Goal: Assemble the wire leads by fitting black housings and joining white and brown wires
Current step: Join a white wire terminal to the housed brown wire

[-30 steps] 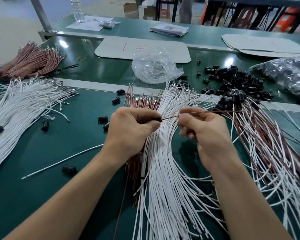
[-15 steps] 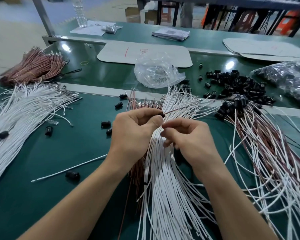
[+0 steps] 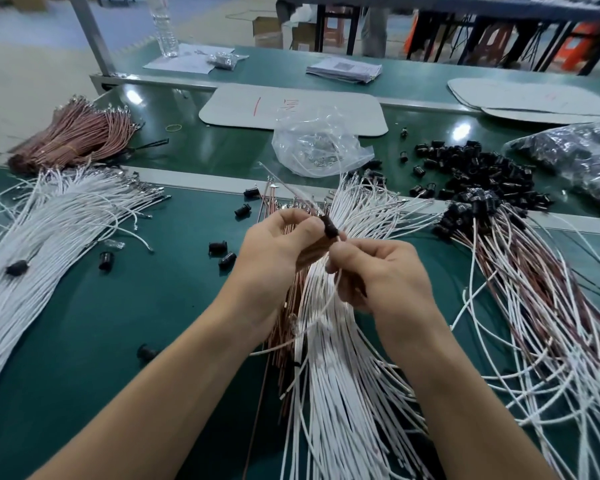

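A fanned bundle of thin white wires [image 3: 32, 244] lies at the left on the green table mat [image 3: 118, 323]. At centre, the left hand [image 3: 274, 258] pinches a small black cylindrical plastic housing [image 3: 329, 228] between thumb and curled fingers. Just to its right, the right hand [image 3: 385, 275], fingers curled together, pinches a single white wire [image 3: 326, 303] that meets the housing's lower end. A heap of loose black housings [image 3: 471, 168] lies further right.

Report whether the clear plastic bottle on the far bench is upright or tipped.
Upright: the clear plastic bottle stands on its base on the far green bench, beside white paper; its top is cropped.
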Available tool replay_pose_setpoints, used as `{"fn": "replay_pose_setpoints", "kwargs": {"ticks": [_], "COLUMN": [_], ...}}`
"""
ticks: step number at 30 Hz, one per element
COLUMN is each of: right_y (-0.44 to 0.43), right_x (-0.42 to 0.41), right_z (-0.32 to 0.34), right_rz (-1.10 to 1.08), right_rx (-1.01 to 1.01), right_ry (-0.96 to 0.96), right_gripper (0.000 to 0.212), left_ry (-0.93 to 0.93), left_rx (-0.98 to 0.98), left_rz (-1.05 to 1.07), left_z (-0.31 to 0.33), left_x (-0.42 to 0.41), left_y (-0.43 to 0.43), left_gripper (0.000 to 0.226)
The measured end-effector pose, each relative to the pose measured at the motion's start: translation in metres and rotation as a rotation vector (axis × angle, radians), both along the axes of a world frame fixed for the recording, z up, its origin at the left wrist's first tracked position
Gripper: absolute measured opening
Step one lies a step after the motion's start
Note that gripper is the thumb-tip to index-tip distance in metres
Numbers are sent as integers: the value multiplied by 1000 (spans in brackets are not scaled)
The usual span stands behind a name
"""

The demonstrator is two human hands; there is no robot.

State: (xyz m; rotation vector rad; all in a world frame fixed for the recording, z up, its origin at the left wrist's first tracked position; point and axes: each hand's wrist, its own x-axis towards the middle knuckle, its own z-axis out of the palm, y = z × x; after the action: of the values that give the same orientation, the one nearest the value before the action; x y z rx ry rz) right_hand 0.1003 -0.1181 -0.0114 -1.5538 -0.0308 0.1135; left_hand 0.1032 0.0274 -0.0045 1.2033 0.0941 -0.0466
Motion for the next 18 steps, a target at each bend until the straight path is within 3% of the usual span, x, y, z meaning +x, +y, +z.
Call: {"fn": "replay_pose_setpoints", "kwargs": {"ticks": [5,9,14,18], "right_y": [-12,-8,-2,2], "right_x": [1,-1,-1,-2], "right_z": [0,-8,-12,-7], "right_rz": [-116,-164,-248,-188], "right_rx": [-5,-92,-118,37], "right_ry": [-33,-89,-104,-40], "right_gripper": [29,31,18,20], "left_ry": [-103,-179,-130,-108], "left_rx": [348,623,633,480], "left_rz": [-79,-23,-18,-61], "left_z": [-4,-10,-10,-9], "left_x": [-2,-6,-6,-6], "left_y": [3,-1,-1,-3], "left_gripper": [7,10,8,14]}}
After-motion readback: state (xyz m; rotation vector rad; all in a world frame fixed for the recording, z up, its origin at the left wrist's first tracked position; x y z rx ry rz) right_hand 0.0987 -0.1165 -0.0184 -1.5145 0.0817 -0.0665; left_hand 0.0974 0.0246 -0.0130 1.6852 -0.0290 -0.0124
